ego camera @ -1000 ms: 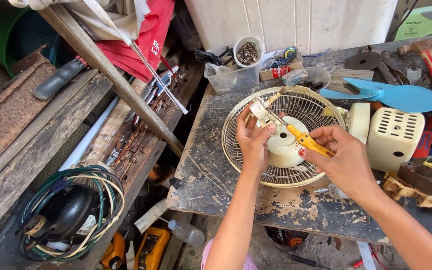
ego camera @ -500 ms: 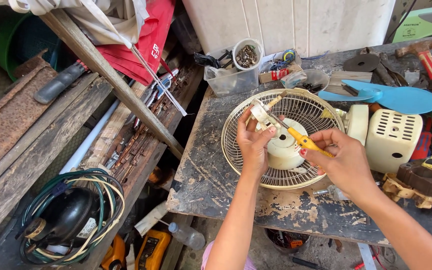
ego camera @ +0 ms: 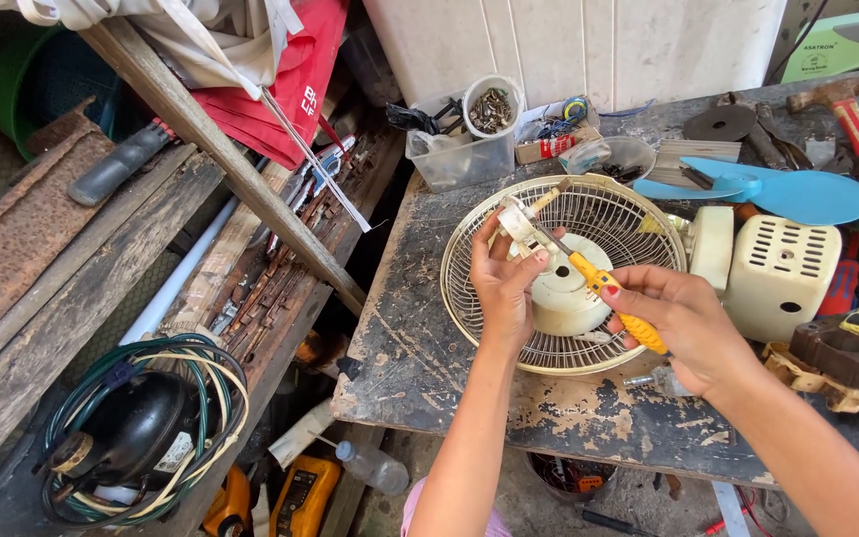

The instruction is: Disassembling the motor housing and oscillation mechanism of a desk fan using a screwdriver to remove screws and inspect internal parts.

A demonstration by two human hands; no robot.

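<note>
**Yellow-handled driver meets a small cream part**

Scarred wood of the workbench [ego camera: 429,368] lies nearest us. Over it our right hand [ego camera: 683,323] closes around the yellow screwdriver [ego camera: 608,298], angling its tip into the small cream part [ego camera: 521,224]. Our left hand [ego camera: 504,283] pinches that part, lifting it above the fan grille [ego camera: 589,214] so the tip can reach. Farther right lie the motor housing [ego camera: 782,273] and blue blade [ego camera: 782,191].

A worn, paint-flaked dark counter [ego camera: 420,348] stands at right in daylight. Rough weathered wooden planks [ego camera: 42,328] run along the left, with a slanted beam [ego camera: 221,149] crossing them. A pale panelled wall [ego camera: 569,40] stands far behind.
</note>
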